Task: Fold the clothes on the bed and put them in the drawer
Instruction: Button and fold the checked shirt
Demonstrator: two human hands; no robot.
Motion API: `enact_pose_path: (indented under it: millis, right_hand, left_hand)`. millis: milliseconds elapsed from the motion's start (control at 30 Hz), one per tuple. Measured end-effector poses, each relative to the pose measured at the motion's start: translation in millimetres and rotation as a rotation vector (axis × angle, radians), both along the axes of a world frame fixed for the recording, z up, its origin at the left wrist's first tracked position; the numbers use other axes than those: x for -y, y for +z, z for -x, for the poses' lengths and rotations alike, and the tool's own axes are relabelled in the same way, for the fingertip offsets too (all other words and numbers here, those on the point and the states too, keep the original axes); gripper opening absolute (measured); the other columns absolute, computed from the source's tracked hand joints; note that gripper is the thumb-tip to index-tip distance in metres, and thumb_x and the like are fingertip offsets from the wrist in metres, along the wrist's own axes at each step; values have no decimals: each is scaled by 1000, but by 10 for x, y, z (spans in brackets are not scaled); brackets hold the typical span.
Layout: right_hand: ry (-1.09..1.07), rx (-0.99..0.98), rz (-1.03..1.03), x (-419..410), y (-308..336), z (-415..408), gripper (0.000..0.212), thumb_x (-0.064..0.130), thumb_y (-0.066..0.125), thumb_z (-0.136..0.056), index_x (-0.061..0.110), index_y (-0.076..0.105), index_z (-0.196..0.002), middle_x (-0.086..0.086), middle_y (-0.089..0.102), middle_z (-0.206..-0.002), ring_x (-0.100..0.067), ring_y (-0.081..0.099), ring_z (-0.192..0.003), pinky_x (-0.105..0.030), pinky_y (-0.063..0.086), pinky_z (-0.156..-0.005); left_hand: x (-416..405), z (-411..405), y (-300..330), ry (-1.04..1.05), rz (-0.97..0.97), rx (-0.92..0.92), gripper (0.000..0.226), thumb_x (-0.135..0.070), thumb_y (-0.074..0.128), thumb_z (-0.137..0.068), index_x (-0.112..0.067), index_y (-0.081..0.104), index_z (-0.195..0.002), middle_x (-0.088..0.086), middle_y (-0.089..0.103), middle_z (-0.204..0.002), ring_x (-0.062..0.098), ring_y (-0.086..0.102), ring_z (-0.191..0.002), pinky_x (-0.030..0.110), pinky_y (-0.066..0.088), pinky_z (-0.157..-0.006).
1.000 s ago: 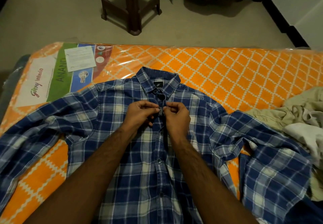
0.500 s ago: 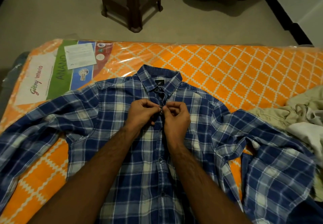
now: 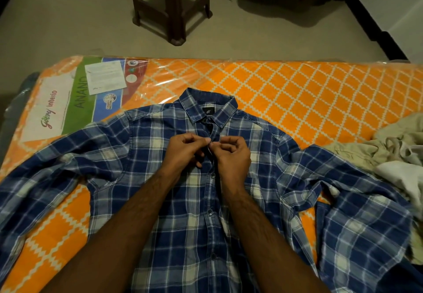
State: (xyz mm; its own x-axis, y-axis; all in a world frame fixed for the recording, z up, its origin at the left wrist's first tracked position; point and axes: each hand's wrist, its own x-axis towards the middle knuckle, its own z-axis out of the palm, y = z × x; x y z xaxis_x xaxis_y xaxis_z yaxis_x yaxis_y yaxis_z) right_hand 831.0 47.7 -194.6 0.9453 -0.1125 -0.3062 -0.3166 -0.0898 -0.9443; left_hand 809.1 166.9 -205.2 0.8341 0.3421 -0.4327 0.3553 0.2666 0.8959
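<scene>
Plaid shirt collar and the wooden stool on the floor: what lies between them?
In the head view, only bare orange diamond-patterned mattress in plastic wrap, then bare floor, lie between the plaid shirt's collar and the stool.

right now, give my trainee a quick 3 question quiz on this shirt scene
1. True or false: the blue plaid shirt lies front-up on the mattress.
2. What do the left hand and right hand pinch? A) a sleeve B) the button placket below the collar C) the beige clothes
3. On which side of the shirt is the beige clothes pile?

Key: 1 true; 2 B; 3 the right.
</scene>
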Motion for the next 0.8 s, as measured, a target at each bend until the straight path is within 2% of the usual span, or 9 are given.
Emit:
enact_pose_path:
  millis: [67,200,367,433,533,600,667,700,800]
  right_hand:
    - [3,-7,25,-2,-10,3,25,12,82,-81,17,64,-98,2,72,-84,-7,71,-75,-19,58,-65]
    - [35,-6,81,-7,-47,-6,27,14,82,-82,19,62,-100,3,72,-88,-5,71,-77,-15,55,-63]
    - [38,-5,108,-69,-47,-57,31,3,76,-85,17,57,-105,5,68,-89,-4,67,-80,-8,49,-60]
    - [80,-46,124,-72,-55,-84,29,3,73,-87,16,56,-105,4,67,-89,-5,66,-81,-14,51,-66]
    - [158,-195,66,11,-50,-194,18,5,65,-91,15,58,-104,-8,70,-94,-18,66,-83,-37,58,-77]
    - [198,-238,-1,103,16,-289,11,6,55,-97,10,58,-106,-10,71,-90,-20,66,-81,-38,58,-78]
    - [269,-140,101,158,108,-399,11,9,51,-100,9,60,-107,-7,71,-90,-16,65,-77,-27,53,-68]
    - [303,-44,182,142,165,-466,13,7,52,-99,11,63,-106,-4,71,-92,-13,65,-78,-22,50,-64]
    - [428,184,374,-51,276,-681,17,4,58,-95,10,71,-103,4,71,-98,-5,63,-84,-13,48,-70]
  left_hand:
    - [-5,9,-14,-37,-46,5,12,-11,79,-83,-1,73,-89,13,72,-79,19,64,-64,30,51,-45]
    - [18,-8,-56,-24,-167,-11,5,-8,75,-87,-4,72,-89,9,70,-73,17,64,-60,29,51,-45]
    - [90,-24,-84,47,-315,-57,5,-10,71,-91,-6,69,-92,10,67,-72,12,61,-50,29,52,-44]
    - [99,-37,-74,28,-364,-67,4,-10,70,-92,-6,68,-92,11,66,-73,10,60,-48,27,52,-44]
    - [87,-69,-38,-30,-449,-93,4,-10,68,-93,-8,65,-93,12,68,-75,10,63,-49,26,53,-43]
    - [56,-102,14,-78,-473,-121,4,-11,66,-94,-8,63,-94,12,69,-71,15,64,-47,28,53,-43]
    - [4,-171,80,-138,-545,-112,7,-15,63,-97,-8,61,-95,10,69,-72,18,67,-52,27,53,-46]
    - [-45,-231,111,-176,-658,-72,7,-16,61,-98,-9,61,-96,8,70,-78,17,67,-59,24,53,-51]
    - [-205,-448,175,-195,-804,51,11,-5,55,-97,-7,63,-106,5,69,-98,16,66,-86,25,54,-76]
